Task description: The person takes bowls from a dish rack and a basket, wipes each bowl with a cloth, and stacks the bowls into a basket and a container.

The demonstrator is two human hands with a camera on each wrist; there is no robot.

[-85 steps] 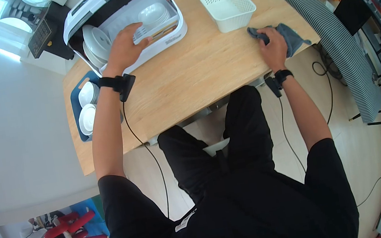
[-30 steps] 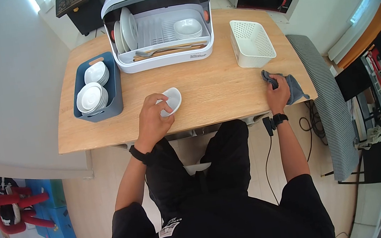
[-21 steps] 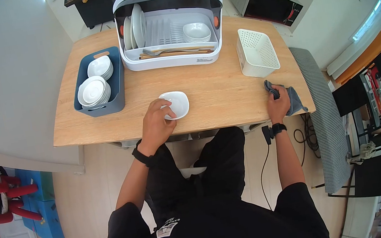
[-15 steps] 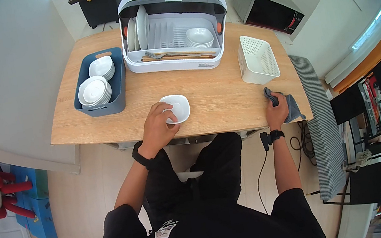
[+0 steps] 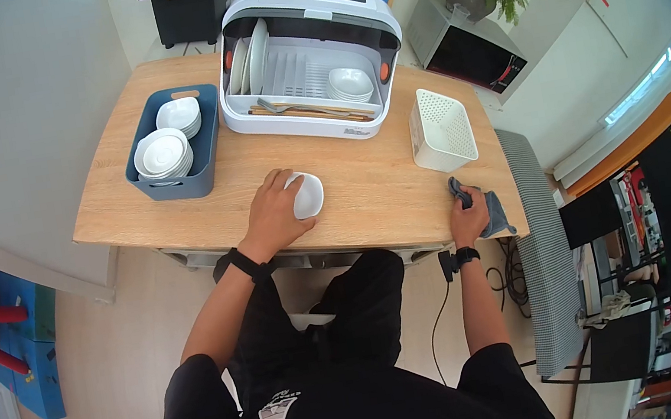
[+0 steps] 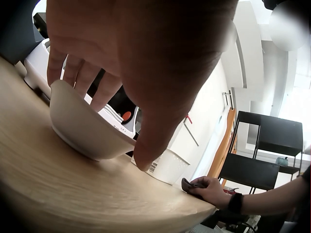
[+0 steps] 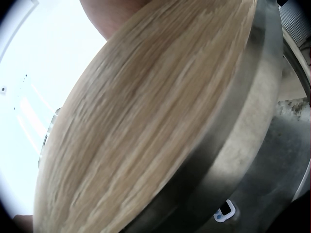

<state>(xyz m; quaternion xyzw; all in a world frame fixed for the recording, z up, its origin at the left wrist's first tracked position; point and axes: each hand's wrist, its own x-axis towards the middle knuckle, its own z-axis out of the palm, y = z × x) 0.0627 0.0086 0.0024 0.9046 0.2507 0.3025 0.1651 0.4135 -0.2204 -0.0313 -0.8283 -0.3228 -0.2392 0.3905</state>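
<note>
My left hand (image 5: 273,212) grips a small white bowl (image 5: 310,194) near the table's front edge. In the left wrist view the bowl (image 6: 85,126) sits upright, low on the wooden top, with the fingers over its far rim and the thumb (image 6: 146,153) at its right end. My right hand (image 5: 469,219) holds a bunched part of a grey cloth (image 5: 496,217) at the table's right front corner, the rest of it spread beside the hand. The right wrist view mostly shows the table edge; the cloth is out of sight there.
A white dish rack (image 5: 313,121) with its lid raised holds plates, stacked bowls, chopsticks and a fork. Left of it, a blue bin (image 5: 208,155) contains stacked white bowls. A white perforated basket (image 5: 431,146) stands at the right, before a microwave (image 5: 467,44) farther back.
My left hand has gone from over the dish rack to the front of the table. The bowl, tilted in it one second ago, is now upright. My right hand stays at the cloth.
</note>
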